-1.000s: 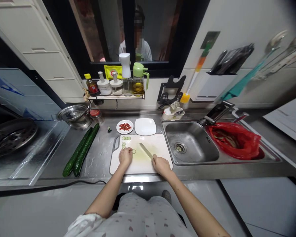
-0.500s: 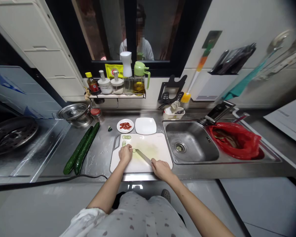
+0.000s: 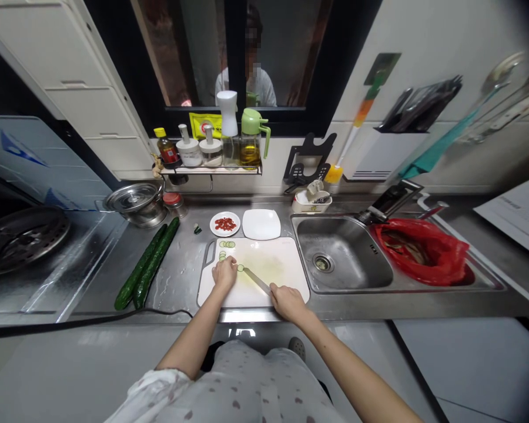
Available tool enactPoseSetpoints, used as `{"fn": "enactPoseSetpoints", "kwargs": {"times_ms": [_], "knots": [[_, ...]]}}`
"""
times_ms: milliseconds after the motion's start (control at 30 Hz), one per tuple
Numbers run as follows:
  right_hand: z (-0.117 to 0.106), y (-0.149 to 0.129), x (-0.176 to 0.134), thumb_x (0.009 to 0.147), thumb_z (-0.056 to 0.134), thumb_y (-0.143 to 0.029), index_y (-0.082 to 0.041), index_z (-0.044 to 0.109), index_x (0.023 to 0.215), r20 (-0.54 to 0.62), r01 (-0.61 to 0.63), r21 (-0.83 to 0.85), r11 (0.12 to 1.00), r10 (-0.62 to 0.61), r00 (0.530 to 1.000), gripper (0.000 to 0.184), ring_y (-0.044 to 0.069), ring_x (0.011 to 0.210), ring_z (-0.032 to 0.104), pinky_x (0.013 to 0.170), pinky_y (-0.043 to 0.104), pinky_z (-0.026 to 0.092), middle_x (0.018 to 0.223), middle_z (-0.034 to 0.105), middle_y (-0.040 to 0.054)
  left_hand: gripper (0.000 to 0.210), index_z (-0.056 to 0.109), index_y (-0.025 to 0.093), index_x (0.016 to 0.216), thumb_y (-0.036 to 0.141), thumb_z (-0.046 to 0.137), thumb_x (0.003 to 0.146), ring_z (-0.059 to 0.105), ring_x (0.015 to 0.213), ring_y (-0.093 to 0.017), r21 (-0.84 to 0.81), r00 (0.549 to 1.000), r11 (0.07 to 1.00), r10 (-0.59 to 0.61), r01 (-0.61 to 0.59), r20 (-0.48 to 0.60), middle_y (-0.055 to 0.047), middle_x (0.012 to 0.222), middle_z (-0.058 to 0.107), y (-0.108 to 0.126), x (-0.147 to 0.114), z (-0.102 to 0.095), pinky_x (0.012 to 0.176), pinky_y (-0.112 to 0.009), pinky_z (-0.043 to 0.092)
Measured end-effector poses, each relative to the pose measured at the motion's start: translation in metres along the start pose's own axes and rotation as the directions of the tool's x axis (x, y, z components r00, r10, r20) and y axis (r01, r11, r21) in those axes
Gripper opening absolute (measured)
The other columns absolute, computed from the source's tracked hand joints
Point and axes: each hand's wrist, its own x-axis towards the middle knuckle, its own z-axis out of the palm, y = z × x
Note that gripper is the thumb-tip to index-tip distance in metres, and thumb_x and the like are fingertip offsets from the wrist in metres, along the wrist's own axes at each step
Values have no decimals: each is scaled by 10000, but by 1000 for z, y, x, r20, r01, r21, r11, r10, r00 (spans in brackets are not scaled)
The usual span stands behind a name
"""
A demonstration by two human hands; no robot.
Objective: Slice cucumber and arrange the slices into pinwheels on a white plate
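On the white cutting board (image 3: 286, 258) with a grey handle, my left hand (image 3: 225, 273) is curled, its fingertips around a small cucumber piece (image 3: 240, 268) that is mostly hidden; only a pale round green-edged end shows. My right hand (image 3: 288, 299) grips a knife (image 3: 256, 281) by its handle. The blade lies low over the board, slanting up to the left, with its tip at the cucumber piece. Thin cucumber slices (image 3: 227, 244) are set out at the board's upper left, some of them just above my left hand.
Two long cucumbers (image 3: 156, 258) lie left of the board. Behind it are a plate of chopped red pieces (image 3: 225, 224) and a white square plate (image 3: 261, 224). A sink (image 3: 348, 252) and a red plastic bag (image 3: 449, 252) are on the right. A dark cord (image 3: 92, 319) runs along the front edge.
The view has shifted very slightly. Both hands, the knife and the cucumber piece keep practically the same places on the board.
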Motion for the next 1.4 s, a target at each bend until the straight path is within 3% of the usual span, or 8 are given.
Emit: {"fn": "enactPoseSetpoints", "kwargs": {"times_ms": [400,833,1400], "knots": [[-9,-3,7,914,355,-158,-149,531,1135,91,15,26,1000,-17,996,283,253,976,648,772,325,437,1001,680,169,198,632,288,1005,330,510,855,594,1042,-221,-3,999,1000,-22,22,26,-36,1013,702,2,2,-3,871,-345,364],[-10,-9,13,856,366,-43,-130,532,1137,89,14,19,1000,-16,996,337,243,994,652,782,312,450,996,685,175,194,623,290,1004,315,518,842,599,1045,-219,6,999,999,-31,31,45,-35,1004,699,1,4,-3,873,-345,363],[-12,-15,24,869,347,-47,-119,527,1146,90,39,16,999,-40,995,338,252,995,653,779,319,458,993,681,181,172,628,294,970,301,535,825,603,1043,-222,-29,999,999,-24,25,49,-16,972,709,0,8,-3,870,-353,366]]}}
